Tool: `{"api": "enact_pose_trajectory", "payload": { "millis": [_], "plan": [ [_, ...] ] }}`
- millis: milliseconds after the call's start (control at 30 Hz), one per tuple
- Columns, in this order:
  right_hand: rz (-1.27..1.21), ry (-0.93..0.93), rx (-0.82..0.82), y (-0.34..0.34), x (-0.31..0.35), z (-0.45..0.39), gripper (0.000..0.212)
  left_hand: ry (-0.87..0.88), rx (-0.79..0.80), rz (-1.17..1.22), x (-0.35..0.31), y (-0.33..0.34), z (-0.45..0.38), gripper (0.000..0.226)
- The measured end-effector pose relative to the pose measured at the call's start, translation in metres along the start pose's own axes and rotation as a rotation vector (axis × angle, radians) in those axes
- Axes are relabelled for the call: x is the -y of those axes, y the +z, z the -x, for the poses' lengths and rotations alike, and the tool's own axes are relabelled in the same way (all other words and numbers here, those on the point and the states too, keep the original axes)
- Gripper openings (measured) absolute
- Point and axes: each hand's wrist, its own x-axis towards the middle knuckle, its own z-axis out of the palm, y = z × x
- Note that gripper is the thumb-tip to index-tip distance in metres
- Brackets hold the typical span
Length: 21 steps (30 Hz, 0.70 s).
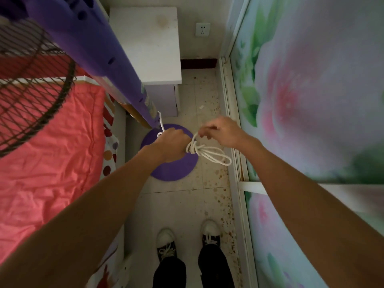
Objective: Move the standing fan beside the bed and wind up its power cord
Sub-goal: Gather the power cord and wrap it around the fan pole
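The purple standing fan [97, 53] rises from its round purple base [176, 169] on the floor, close to the bed [47, 163]. Its dark wire cage [31, 84] fills the upper left. A white power cord [209, 153] runs down from the pole and is gathered into a bundle of loops. My left hand [170, 144] is closed around the bundle's wrapped end. My right hand [220, 132] pinches a strand of the cord just above the bundle, with the loops hanging out to the right.
A white bedside cabinet [149, 46] stands behind the fan, with a wall socket [202, 29] beside it. A floral sliding wardrobe door [311, 100] lines the right. My two shoes [187, 242] stand on the narrow stained tile floor between bed and door.
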Motion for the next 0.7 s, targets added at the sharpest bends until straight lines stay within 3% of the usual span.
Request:
{"api": "enact_pose_trajectory", "payload": {
  "millis": [67,167,233,300,367,467,533,567,633,700],
  "plan": [
    [-0.459,0.138,0.065,0.027,-0.013,0.006,0.016,-0.071,-0.116,0.144,0.002,0.006,0.007,0.014],
    [-0.573,0.224,-0.016,0.072,-0.001,0.012,0.028,-0.234,-0.213,0.291,-0.002,0.005,0.005,0.007],
    [-0.307,0.163,-0.048,0.088,0.015,0.015,0.037,-0.312,-0.145,0.144,-0.004,0.002,-0.001,0.003],
    [0.225,-0.001,0.080,0.087,0.024,0.023,0.033,-0.341,-0.009,-0.028,-0.005,0.005,-0.004,0.005],
    [0.622,-0.100,0.103,0.075,0.030,0.032,0.026,-0.338,0.120,-0.123,-0.004,0.012,-0.006,0.011],
    [0.721,-0.214,-0.047,0.053,0.031,0.038,0.017,-0.273,0.181,-0.211,-0.006,0.020,-0.006,0.011],
    [0.575,-0.265,-0.117,0.039,0.027,0.037,0.012,-0.187,0.164,-0.223,-0.002,0.021,-0.004,0.003],
    [0.388,-0.251,-0.115,0.035,0.024,0.037,0.011,-0.152,0.152,-0.217,0.002,0.022,-0.002,0.001],
    [-0.030,-0.118,-0.030,0.037,0.019,0.035,0.016,-0.090,0.137,-0.220,0.009,0.024,0.005,0.004],
    [-0.251,0.024,-0.038,0.047,0.012,0.034,0.022,-0.052,0.104,-0.259,0.011,0.028,0.011,0.011]
  ]
}}
